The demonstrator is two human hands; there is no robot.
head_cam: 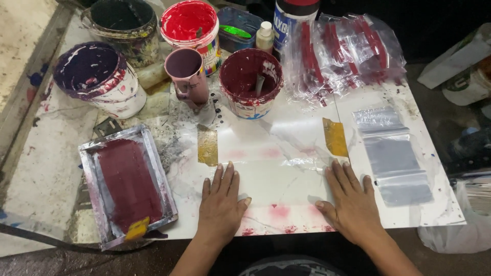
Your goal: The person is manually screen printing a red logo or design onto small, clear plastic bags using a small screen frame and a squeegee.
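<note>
A clear plastic sheet (279,176) lay flat in the middle of the white board (388,217) on my bench, pinned at its upper corners by two strips of yellowish tape (335,137). Both my hands pressed down on it, palms flat and holding nothing: my left hand (221,203) with fingers close together near the sheet's left edge, my right hand (349,199) with fingers slightly spread near its right edge. Pink and red ink smears (279,212) marked the board between and below my hands. To the right sat a stack of small clear bags (394,158); behind it, a heap of bags printed in red (345,51). To the left rested a metal-framed printing screen (128,186) coated in maroon ink. At the back stood open paint tubs: maroon (250,82), bright red (190,25), purple (97,76), dark green (123,23), plus a mauve cup (186,74). I judged the risks to be these: uneven pressure could wrinkle the sheet or lift the tape, and my palms could pick up the wet-looking red smears and spread them.
</note>
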